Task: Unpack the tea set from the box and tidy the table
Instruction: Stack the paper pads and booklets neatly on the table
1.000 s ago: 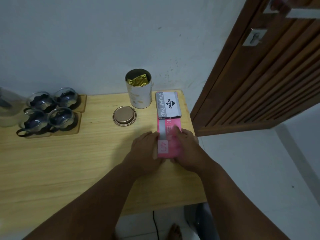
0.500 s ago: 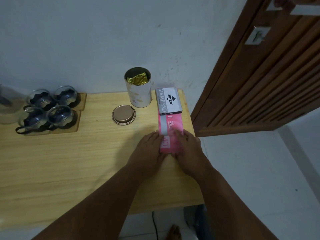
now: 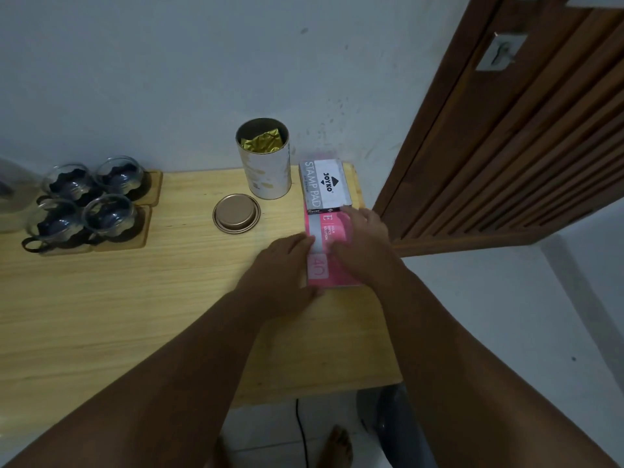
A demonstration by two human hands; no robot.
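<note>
cups point(image 3: 109, 214) stand unpacked; left hand point(image 3: 287, 265) and right hand point(image 3: 366, 244) press flat-fingered on pink box point(image 3: 332, 224) (tin lid point(image 3: 236, 213) off).

- My left hand point(image 3: 285, 265) is bare: nothing worn on it that I can make out in this dim light.
- My right hand point(image 3: 364, 244) is bare as well; the nails and finer marks are too dark to tell.
- My left forearm point(image 3: 175, 366) is uncovered along all of its visible length, down to the bottom left corner.
- My right forearm point(image 3: 456, 349) is uncovered too, out to the bottom right corner.
- My right foot point(image 3: 337, 445) is bare, its toes showing.
- My left foot point(image 3: 221, 450) shows only as a sliver, also bare.
</note>
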